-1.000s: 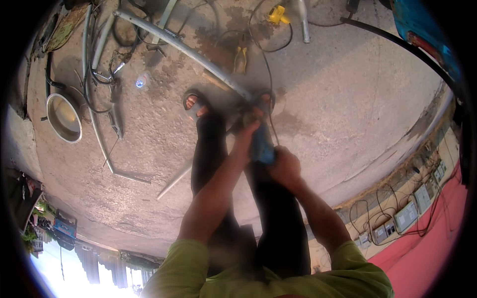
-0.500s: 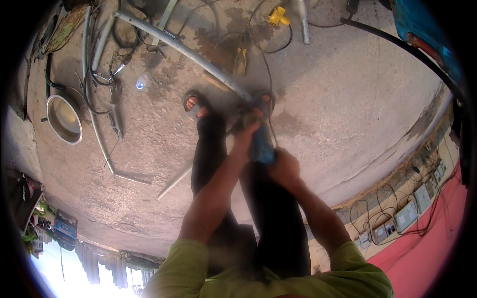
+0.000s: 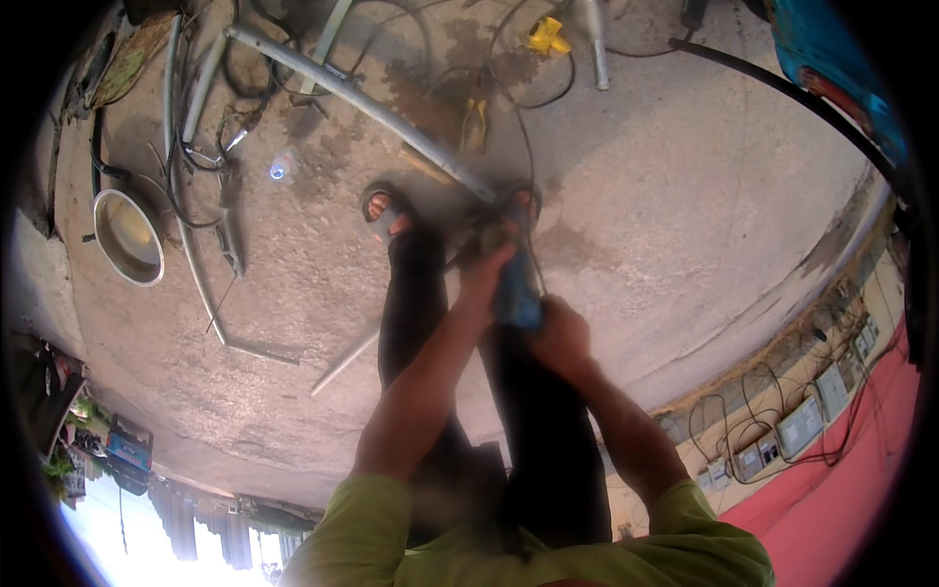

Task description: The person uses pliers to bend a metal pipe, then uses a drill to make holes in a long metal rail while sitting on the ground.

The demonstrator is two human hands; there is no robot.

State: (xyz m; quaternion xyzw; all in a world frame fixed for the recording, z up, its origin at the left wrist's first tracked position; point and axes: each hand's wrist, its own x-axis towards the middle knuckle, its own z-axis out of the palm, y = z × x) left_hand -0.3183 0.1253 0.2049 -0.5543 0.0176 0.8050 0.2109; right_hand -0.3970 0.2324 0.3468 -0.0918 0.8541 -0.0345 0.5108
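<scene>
Between our two hands sits a blue power tool (image 3: 519, 301): the left hand (image 3: 486, 264) wraps its forward part, the right hand (image 3: 563, 336) closes on its rear end. Just ahead of the left fingers, the near end of a long metal pipe (image 3: 357, 93) lies beside our right foot (image 3: 519, 203). Blur covers the tool's front, so we cannot tell whether it touches the pipe.

Risks, as we judge them:
- Kick or slip: a snagged tool could jump forward; the sandalled foot is close beyond the left fingers.
- Bare skin: no gloves on either hand, and the left grip sits nearest the tool's front.
- Pipe shift: we see no clamp, so side pressure might roll or swing it.
- Cord (image 3: 530, 157): running forward from near the right fingers past that foot, it could snag.
</scene>
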